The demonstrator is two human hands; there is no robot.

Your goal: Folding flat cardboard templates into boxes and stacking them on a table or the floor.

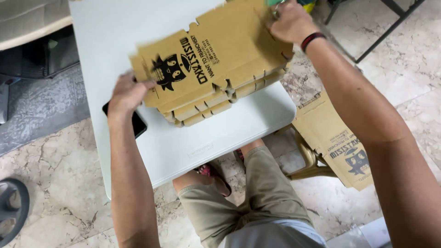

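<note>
- Our left hand (126, 94) is curled shut, fingers pinching, the forearm running straight up from the lower edge.
- Our right hand (289, 20) is closed too, knuckles up, arm stretched out from the right, a dark band at its wrist.

A white plastic worktop (115, 32) stands on a pale marble-tiled floor (59, 193) — beige veined with grey. Beyond the worktop's far right corner, black metal chair legs (390, 27) cross the floor — daylight is soft and even.
</note>
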